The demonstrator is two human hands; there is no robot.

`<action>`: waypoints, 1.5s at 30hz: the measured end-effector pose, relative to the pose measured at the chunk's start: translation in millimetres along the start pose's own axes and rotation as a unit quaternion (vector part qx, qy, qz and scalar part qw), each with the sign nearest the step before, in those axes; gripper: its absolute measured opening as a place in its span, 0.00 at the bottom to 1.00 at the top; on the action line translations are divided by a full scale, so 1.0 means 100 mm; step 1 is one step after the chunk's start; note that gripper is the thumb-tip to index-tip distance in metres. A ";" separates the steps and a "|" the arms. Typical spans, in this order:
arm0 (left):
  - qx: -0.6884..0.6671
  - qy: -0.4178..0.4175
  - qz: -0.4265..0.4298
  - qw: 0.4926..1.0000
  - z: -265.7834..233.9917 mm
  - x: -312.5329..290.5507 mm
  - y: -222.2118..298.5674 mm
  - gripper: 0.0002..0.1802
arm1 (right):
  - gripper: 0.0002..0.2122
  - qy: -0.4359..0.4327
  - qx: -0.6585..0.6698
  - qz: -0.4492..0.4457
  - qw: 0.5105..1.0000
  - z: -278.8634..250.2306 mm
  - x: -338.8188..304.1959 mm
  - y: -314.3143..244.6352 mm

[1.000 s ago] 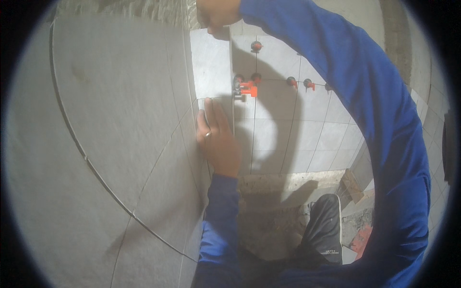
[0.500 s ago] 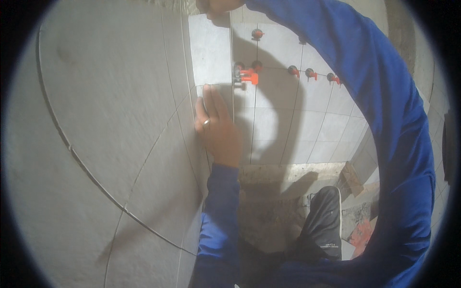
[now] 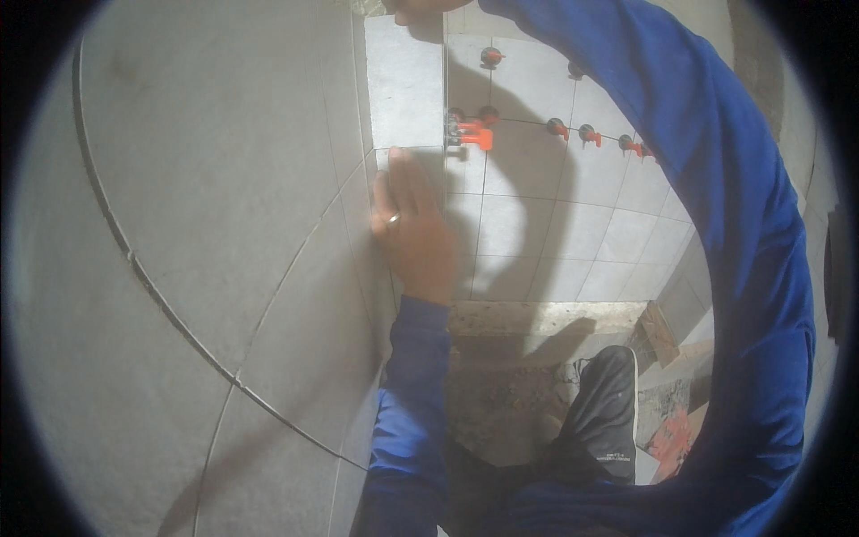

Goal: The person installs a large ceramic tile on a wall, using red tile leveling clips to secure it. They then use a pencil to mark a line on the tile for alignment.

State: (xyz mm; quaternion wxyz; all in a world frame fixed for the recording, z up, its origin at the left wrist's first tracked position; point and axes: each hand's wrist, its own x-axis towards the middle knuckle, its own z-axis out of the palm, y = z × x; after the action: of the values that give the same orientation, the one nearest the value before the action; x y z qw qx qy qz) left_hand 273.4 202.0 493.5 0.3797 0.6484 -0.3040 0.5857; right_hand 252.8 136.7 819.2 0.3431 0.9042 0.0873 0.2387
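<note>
My left hand, with a ring on one finger, lies with its fingers stretched against a narrow tile in the wall corner. Its fingertips reach the joint below a pale tile. My right hand is at that pale tile's upper edge. Most of it is cut off by the picture's top, so its grip cannot be made out. Beside the tile's lower right corner, red tile-levelling clips stick out from the joint.
Large grey tiles cover the wall on my left. More round black-and-red levelling clips sit along joints of the white-tiled wall. Below are a rough floor, my dark-trousered leg and a brick-like block.
The view has shifted slightly, so the wall and tile appear a little farther right and higher. Both hands keep about the same places on the tiles.
</note>
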 end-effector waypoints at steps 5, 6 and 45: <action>-0.026 -0.038 -0.032 0.998 0.03 -0.03 0.00 0.44 | 0.11 -0.011 0.001 -0.012 1.000 -0.01 0.00 0.00; -0.021 -0.023 -0.021 0.999 0.04 -0.04 0.00 0.42 | 0.11 -0.011 0.002 -0.016 1.000 -0.01 0.00 0.00; 0.006 -0.065 -0.051 0.997 -0.04 -0.02 0.06 0.42 | 0.11 0.006 0.094 0.066 0.993 -0.12 -0.31 -0.32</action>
State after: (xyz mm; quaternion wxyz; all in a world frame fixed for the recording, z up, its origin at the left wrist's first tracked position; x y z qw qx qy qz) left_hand 266.0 201.7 492.2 0.3850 0.7019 -0.2907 0.5240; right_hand 220.5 157.7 794.5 0.2391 0.9351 0.0510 0.2567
